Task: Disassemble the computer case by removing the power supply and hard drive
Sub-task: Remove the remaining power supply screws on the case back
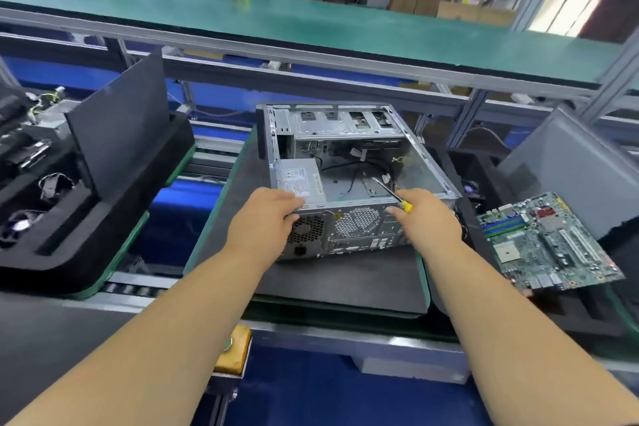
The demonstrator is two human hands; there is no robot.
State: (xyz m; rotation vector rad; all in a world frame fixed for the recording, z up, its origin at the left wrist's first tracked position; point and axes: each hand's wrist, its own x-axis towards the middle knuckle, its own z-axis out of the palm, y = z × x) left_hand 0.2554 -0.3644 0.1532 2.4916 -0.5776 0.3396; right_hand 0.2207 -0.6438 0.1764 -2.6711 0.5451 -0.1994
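Observation:
An open grey computer case (345,135) lies on its side on a dark mat (328,284), rear panel toward me. The silver power supply (301,180) sits in its near left corner, with black cables trailing across the case floor. Drive bays line the far end; I cannot tell if a hard drive is in them. My left hand (264,218) grips the near left rear corner of the case, fingers over the power supply's edge. My right hand (427,218) rests on the near right rear edge and holds a yellow-handled screwdriver (392,193), its shaft pointing into the case.
A green motherboard (549,242) lies to the right beside a grey side panel (570,166). On the left, black foam trays (58,218) hold parts and a dark panel (124,128) stands upright. A yellow button box (233,349) sits at the near edge. A green shelf (311,24) runs behind.

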